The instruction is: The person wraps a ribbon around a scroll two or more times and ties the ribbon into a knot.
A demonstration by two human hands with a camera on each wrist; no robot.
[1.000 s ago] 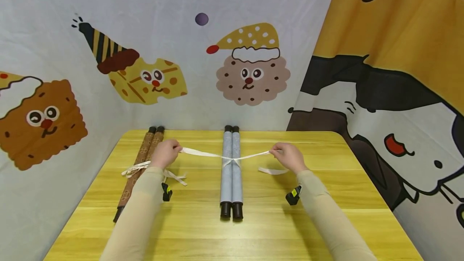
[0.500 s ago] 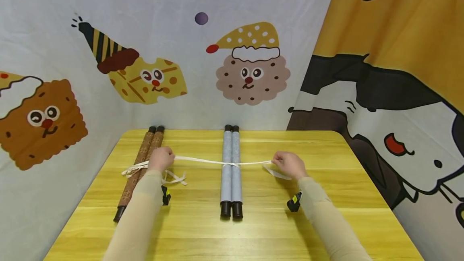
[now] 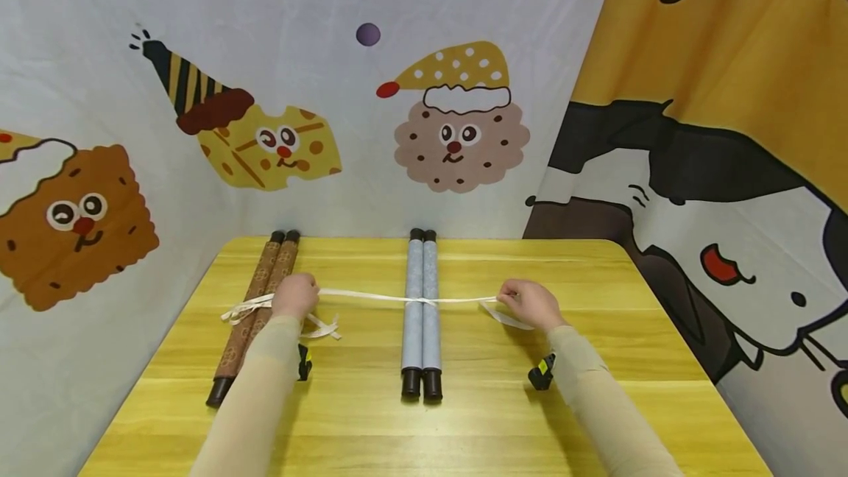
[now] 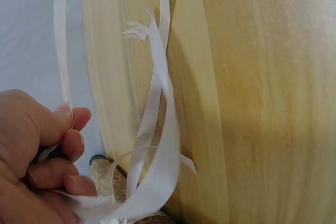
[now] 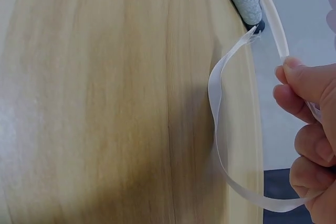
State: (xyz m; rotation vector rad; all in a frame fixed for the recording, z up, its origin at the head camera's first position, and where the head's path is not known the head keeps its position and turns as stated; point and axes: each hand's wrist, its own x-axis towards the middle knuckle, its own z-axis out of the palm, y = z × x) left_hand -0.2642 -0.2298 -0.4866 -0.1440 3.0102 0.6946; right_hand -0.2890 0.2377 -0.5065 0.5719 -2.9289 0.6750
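Observation:
Two pale blue rolls with dark end knobs, side by side like a rolled scroll [image 3: 414, 341], lie mid-table pointing away from me. A white ribbon [image 3: 364, 295] crosses their middle, with a crossing or knot on top. To their left, my left hand [image 3: 294, 297] pinches one side of the ribbon between thumb and finger; its frayed tail [image 4: 164, 161] loops below that hand in the left wrist view. On the other side my right hand [image 3: 532, 305] pinches the ribbon's other length, and a loose tail [image 5: 215, 90] curves down from the palm in the right wrist view. Both lengths run nearly straight.
Behind my left hand lies a brown patterned pair of rolls [image 3: 263, 269] wrapped with white ribbon [image 3: 248, 307]. The wooden table [image 3: 371, 436] ends at a cartoon-printed cloth [image 3: 318, 72] at the back. Small black wrist cameras hang at both sleeves.
Both hands have come down and slightly toward me, pulling the ribbon lengths lower. The crossing on the blue rolls now lies flatter and tighter against them.

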